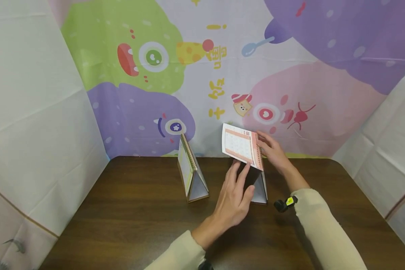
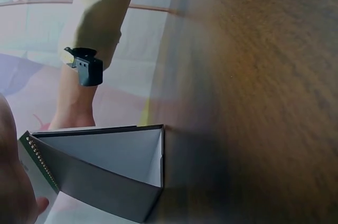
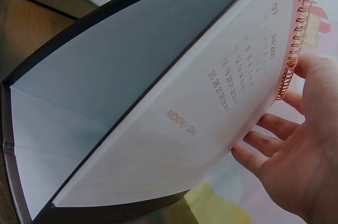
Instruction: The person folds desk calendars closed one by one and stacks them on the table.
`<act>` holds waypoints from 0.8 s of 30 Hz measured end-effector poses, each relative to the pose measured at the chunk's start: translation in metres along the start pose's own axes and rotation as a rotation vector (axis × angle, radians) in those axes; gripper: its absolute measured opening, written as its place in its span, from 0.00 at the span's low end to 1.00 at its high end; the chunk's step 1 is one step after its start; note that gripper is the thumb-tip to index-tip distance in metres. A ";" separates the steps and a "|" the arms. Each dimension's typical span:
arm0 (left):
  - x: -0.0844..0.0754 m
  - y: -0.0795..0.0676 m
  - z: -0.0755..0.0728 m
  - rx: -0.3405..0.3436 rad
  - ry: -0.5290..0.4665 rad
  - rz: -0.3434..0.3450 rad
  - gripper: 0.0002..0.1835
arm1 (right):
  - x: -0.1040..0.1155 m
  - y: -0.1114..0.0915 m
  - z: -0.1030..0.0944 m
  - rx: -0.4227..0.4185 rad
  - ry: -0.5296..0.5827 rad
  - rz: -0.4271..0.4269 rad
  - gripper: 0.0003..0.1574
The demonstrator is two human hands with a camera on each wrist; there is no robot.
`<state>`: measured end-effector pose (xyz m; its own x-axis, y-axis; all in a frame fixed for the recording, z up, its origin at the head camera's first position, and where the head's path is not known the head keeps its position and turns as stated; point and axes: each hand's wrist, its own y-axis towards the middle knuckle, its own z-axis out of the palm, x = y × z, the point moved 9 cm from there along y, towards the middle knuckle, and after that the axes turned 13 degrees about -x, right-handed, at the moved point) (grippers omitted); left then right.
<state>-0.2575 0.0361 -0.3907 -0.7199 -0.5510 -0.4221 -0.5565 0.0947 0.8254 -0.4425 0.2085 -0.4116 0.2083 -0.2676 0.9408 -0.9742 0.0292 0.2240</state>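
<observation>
A pink spiral-bound desk calendar (image 1: 239,144) stands right of centre, one page spread out to the left from its coil (image 1: 259,153). My left hand (image 1: 232,198) is at that page's near edge, fingers extended and overlapping its underside, thumb apart. Behind the coil, my right hand (image 1: 273,152) has its fingertips at the binding. Seen from the right wrist, a July page (image 3: 211,108) covers the sloping back panel, and the right hand (image 3: 296,139) touches the page's edge beside the coil with loosely bent fingers. The left wrist view shows the calendar's hollow grey stand (image 2: 105,182) beside part of the left hand (image 2: 13,176).
A second desk calendar (image 1: 190,170), with green-edged pages, stands upright like a tent to the left on the dark wooden table (image 1: 138,217). A cartoon-printed cloth (image 1: 202,75) hangs right behind the table, with white cloth (image 1: 30,93) along the sides.
</observation>
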 end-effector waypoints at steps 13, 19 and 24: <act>-0.008 0.009 0.009 0.030 0.056 0.076 0.32 | 0.001 0.000 -0.002 -0.001 0.012 -0.007 0.41; -0.013 0.014 0.012 0.015 0.084 0.126 0.38 | 0.007 0.003 -0.003 0.020 0.049 0.003 0.41; -0.017 0.017 0.012 0.005 0.083 0.160 0.40 | 0.019 0.009 -0.007 0.034 0.080 0.006 0.43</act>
<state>-0.2596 0.0575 -0.3739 -0.7627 -0.5951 -0.2532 -0.4402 0.1908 0.8774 -0.4466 0.2104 -0.3894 0.2073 -0.1899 0.9597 -0.9776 -0.0023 0.2107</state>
